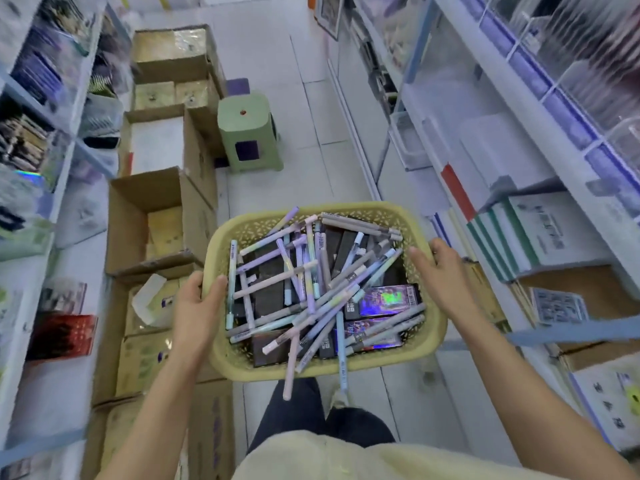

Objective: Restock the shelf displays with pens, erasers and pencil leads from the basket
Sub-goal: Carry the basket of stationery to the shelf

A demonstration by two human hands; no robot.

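Fingers (217, 287) of the left hand (195, 306) clasp the left rim of the basket (349, 208), thumb inside and the rest outside. The right hand (441, 275) grips the right rim the same way, so the basket hangs between them above the aisle floor (311, 116). Shelves (512, 140) of stationery line both sides. Open cardboard boxes (162, 216) stand in a row along the floor's left edge, with a green stool (246, 129) just beside them. In the yellow basket, flat dark boxes (268, 299) and a holographic purple box (388, 299) lie under a loose heap of pastel pens (273, 280), two of which poke out over the near rim.
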